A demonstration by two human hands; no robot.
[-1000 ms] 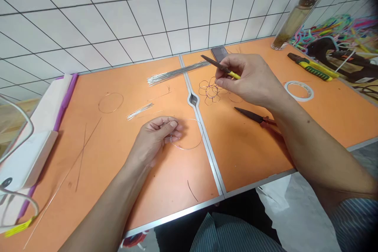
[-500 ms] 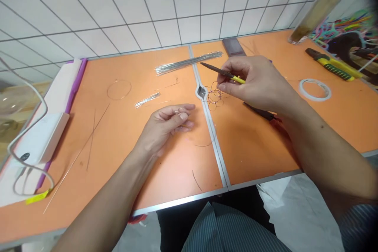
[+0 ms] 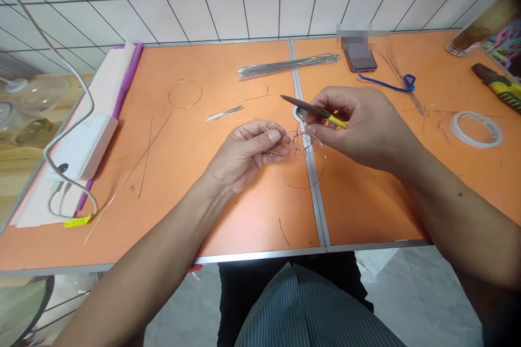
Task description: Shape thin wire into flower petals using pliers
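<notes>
My left hand (image 3: 260, 146) pinches a piece of thin wire bent into a large open ring (image 3: 299, 188). In my right hand (image 3: 350, 119) are yellow-handled needle-nose pliers (image 3: 305, 105), their dark tips pointing left. A small flower-like piece of looped wire (image 3: 300, 145) hangs at the right thumb and fingertips, overlapping the ring between the two hands. I cannot tell whether the ring and the looped piece are joined. Behind my hands lie a short wire bundle (image 3: 224, 113) and a longer wire bundle (image 3: 287, 66).
A separate wire ring (image 3: 185, 94) and crossed wires (image 3: 134, 165) lie at left, near a white box (image 3: 87, 146) with a cable. To the right are a phone (image 3: 360, 55), a blue twisted strip (image 3: 386, 83), a tape roll (image 3: 476, 129) and a yellow-black cutter (image 3: 504, 87).
My hands have come closer together, and the large wire ring now overlaps the looped wire piece. The view has shifted. The red-handled tool under my right arm no longer shows.
</notes>
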